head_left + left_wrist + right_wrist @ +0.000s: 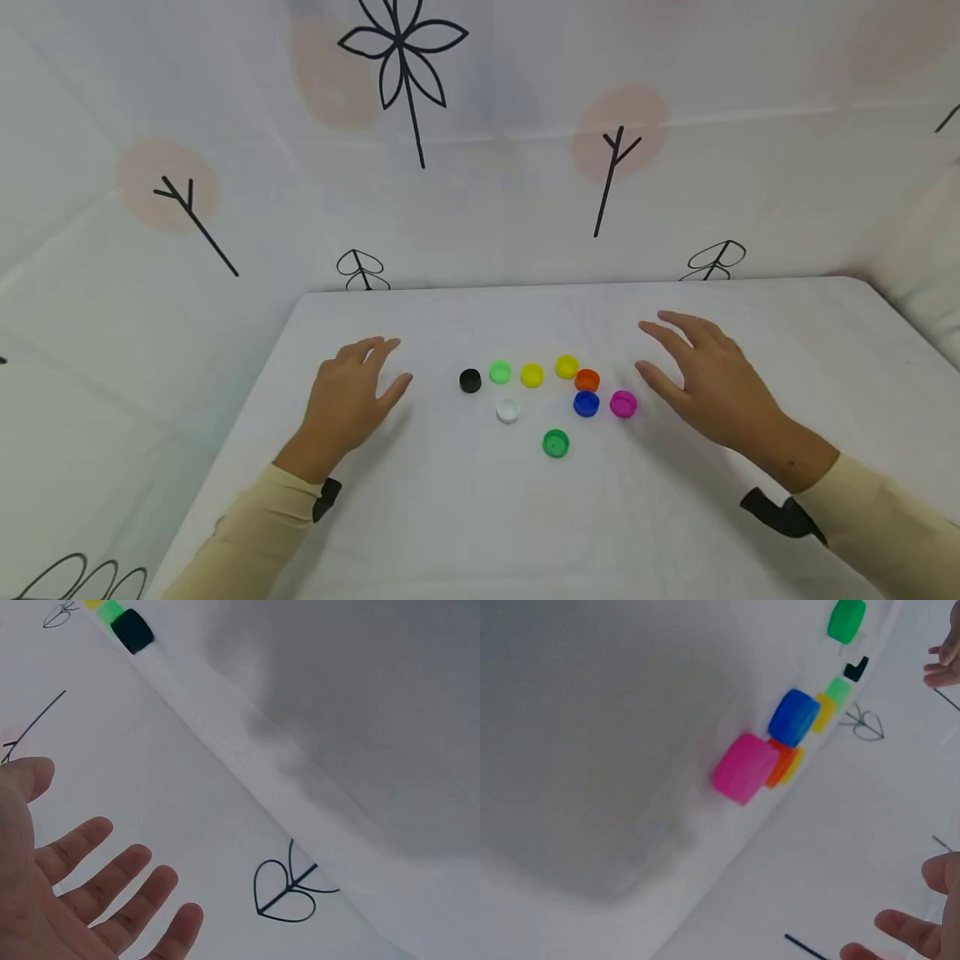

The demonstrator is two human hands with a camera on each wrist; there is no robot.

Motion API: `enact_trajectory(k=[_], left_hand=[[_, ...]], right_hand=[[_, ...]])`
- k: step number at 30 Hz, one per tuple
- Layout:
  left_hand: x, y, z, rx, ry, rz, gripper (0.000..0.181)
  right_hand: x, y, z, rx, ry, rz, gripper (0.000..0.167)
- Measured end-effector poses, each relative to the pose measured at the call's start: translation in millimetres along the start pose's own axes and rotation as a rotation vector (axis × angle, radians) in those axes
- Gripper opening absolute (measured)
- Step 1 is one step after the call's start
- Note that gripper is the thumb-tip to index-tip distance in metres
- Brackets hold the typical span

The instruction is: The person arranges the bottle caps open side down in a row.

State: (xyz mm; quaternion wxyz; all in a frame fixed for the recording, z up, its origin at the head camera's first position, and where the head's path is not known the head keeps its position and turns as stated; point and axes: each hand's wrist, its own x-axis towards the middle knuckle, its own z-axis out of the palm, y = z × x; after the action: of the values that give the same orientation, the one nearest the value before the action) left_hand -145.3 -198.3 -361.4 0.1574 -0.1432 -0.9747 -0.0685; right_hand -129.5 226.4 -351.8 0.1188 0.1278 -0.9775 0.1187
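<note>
My left hand (347, 403) hovers left of the black cap (470, 381), fingers spread and holding nothing. On the right, my other hand (715, 385) is above the table with spread fingers, nearest the pink cap (623, 404). Between the hands lie a light green cap (500, 372), two yellow caps (532, 375) (567, 367), an orange cap (587, 380), a blue cap (587, 404), a white cap (507, 411) and a green cap (556, 443). In the right wrist view the pink cap (745, 769) appears large near the blue cap (793, 718).
A white cloth covers the table (450, 517). Behind it hangs a pale cloth (495, 200) with black line drawings and pinkish spots. A dark band (780, 512) shows at the right wrist and another (327, 500) at the left wrist.
</note>
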Motion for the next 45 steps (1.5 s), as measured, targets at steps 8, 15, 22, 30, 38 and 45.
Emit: enact_trajectory(k=[8,15,22,30,38,45], left_hand=[[2.0,42.4,4.1,-0.108,0.216,0.157,0.024],[5.2,82.3,7.6,-0.227,0.152,0.189,0.018],[9.8,115.9,15.2,-0.25,0.019,0.228,0.019],[6.3,131.7,28.5,-0.205,-0.17,0.241,0.024],[-0.1,133.0,31.0,-0.207,-0.284,0.22,0.025],[-2.5,131.2,34.2,-0.202,-0.341,0.209,0.027]], right_hand=[[-2.9,-34.4,4.0,0.191,0.079,-0.046,0.027],[0.1,-52.5,14.7,0.354,0.104,-0.064,0.019],[1.4,-61.3,26.6,0.47,0.146,-0.091,0.015],[3.5,-62.1,38.6,0.503,-0.129,-0.069,0.015],[3.8,-61.0,44.7,0.504,-0.401,-0.072,0.028],[3.0,-64.7,48.8,0.507,-0.514,-0.047,0.041]])
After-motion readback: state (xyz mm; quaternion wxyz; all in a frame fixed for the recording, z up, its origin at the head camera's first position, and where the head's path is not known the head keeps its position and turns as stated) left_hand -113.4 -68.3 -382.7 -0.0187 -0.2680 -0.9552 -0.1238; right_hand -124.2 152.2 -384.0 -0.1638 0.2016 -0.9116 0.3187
